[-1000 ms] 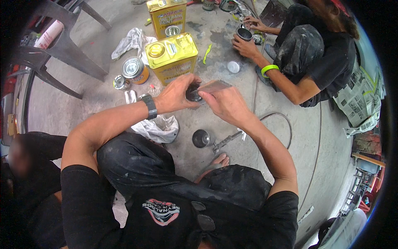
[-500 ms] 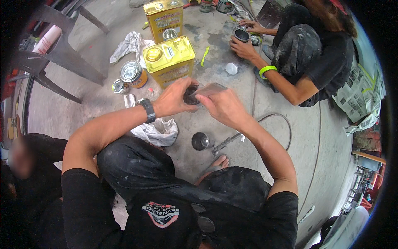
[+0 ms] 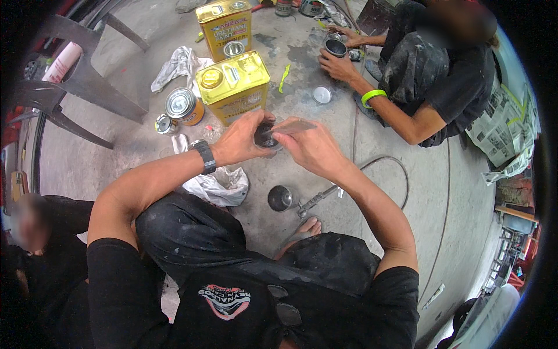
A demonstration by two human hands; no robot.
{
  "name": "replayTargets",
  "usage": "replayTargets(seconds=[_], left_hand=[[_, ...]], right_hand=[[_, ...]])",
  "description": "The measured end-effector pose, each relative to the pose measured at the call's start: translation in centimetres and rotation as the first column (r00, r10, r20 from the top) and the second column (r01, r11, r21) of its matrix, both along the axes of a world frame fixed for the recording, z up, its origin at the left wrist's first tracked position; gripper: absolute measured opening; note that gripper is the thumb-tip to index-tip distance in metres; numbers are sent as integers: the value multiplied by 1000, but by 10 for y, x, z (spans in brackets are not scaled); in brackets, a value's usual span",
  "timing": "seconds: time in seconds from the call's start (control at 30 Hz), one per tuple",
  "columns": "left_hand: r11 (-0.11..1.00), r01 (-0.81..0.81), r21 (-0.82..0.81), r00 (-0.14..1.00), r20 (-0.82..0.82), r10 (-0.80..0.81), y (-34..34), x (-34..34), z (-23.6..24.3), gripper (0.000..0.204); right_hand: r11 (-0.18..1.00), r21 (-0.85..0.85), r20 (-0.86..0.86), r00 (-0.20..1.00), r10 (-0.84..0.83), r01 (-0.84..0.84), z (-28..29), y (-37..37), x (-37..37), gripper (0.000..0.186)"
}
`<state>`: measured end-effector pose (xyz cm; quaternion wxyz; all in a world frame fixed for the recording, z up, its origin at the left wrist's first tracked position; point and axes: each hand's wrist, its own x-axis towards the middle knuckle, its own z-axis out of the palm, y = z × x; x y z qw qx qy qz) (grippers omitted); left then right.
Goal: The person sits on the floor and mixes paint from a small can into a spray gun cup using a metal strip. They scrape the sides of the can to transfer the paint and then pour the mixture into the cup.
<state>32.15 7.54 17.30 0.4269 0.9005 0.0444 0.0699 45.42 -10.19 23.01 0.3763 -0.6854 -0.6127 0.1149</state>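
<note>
My left hand is wrapped round a small dark cup at the centre of the view. My right hand grips a thin, flat grey blade, like a scraper, with its thumb at the cup's mouth. Just beyond my hands stands a gold rectangular can. Orange and silver round cans stand to its left. Below my hands a spray gun with a metal cup lies on the floor beside a white rag.
A co-worker crouches at the right, holding a dark cup; another person is at lower left. A grey plastic chair stands left, a second gold can behind the first, newspaper sheets far right, a hose on the floor.
The floor objects and chair sit slightly differently in the picture, as the view has shifted a little. My hands keep hold of the cup and blade, with slight movement.
</note>
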Motion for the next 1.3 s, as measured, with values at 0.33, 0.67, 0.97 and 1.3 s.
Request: replayTargets(seconds=[0.33, 0.67, 0.97, 1.3], left_hand=[[1000, 6, 9, 1000, 22, -6, 2, 0, -3, 70], [999, 7, 32, 1000, 16, -8, 2, 0, -4, 69], [1000, 11, 23, 1000, 17, -11, 2, -1, -4, 68], [1000, 22, 10, 1000, -15, -22, 2, -2, -3, 68]], right_hand=[[991, -129, 116, 993, -15, 30, 0, -4, 6, 21], [989, -147, 117, 993, -15, 32, 6, -2, 3, 19], [999, -35, 56, 998, 5, -3, 1, 1, 0, 20], [993, -115, -61, 998, 7, -14, 4, -3, -2, 23]])
